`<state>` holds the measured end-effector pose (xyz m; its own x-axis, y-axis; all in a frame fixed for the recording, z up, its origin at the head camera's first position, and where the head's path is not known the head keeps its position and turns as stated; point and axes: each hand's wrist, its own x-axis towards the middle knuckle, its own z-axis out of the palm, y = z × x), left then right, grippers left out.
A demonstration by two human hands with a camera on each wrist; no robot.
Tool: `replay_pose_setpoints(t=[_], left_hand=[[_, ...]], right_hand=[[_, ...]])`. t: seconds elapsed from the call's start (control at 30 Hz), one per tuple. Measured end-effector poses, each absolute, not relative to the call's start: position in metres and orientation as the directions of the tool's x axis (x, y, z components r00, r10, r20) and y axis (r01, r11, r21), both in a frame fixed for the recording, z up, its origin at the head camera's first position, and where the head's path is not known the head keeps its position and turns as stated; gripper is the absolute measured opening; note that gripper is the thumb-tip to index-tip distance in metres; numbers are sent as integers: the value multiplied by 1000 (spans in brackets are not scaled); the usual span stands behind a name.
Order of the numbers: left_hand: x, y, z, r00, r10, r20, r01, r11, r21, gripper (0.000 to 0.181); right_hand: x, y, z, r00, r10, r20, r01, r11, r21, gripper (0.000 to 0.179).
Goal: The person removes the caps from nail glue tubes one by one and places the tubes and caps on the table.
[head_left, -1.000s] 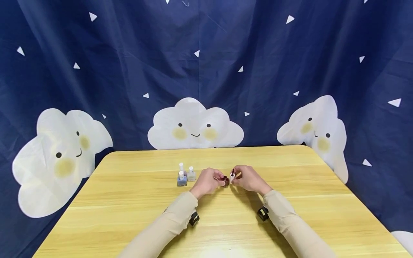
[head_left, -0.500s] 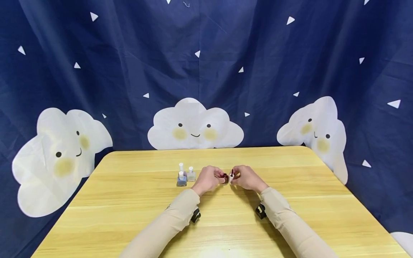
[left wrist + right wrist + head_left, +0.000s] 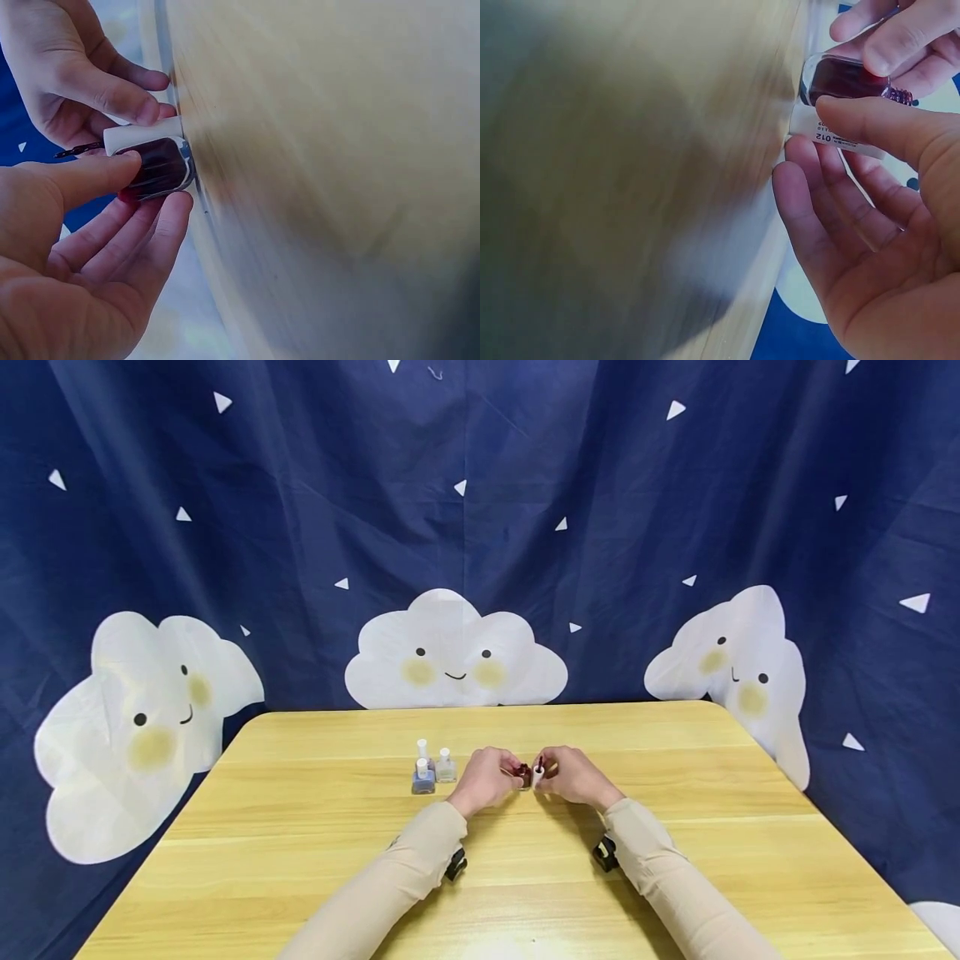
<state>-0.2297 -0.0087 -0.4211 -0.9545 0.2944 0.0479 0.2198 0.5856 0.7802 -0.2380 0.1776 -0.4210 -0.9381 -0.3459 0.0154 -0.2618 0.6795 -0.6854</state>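
Observation:
A small bottle of dark red nail polish [image 3: 524, 775] stands uncapped on the table, its threaded neck red with polish. My left hand [image 3: 486, 779] pinches it between thumb and fingers; its glass body [image 3: 159, 169] shows clearly in the left wrist view. Right beside it, my right hand [image 3: 574, 775] holds the white cap [image 3: 537, 774] upside down at the tabletop. The polish-coated brush [image 3: 79, 150] sticks up out of that cap. In the right wrist view, small print and "012" mark the cap's side [image 3: 829, 135], partly hidden behind the right thumb.
Left of my hands, a group of nail polish bottles with white caps stands close together: a blue one [image 3: 423, 782], a clear one [image 3: 446, 768] and a third behind the blue. The wooden table [image 3: 300, 860] reaches back to a dark blue cloud-patterned curtain [image 3: 480, 543].
The right hand has brought the upturned cap slightly left, closer to the red bottle. My left hand keeps its grip on the bottle, nearly still. The other bottles stay where they were.

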Motion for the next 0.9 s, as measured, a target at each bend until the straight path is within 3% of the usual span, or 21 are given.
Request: replay_pose_setpoints(t=[0.3,0.6,0.77,0.9], left_hand=[[-215,-26,-422,-952,299,69,242,593,768,46],[-181,-95,-408,-940,303,157,317,602,732,25],[-174,-136,-409,-966,208,156,252,595,763,14],[-183,-158,-412,-982,83,167,183,596,782,21]], right_hand=[[-235,183,-423,-947,-323,-1,-232,682,-694,25],[-214,200,-405,-963,-268,-24,-159,638,-753,41],[-199,207,-396,-973,-231,-8,-142,627,-766,42],[-188,204,-388,-976,-218,26,-159,622,-767,36]])
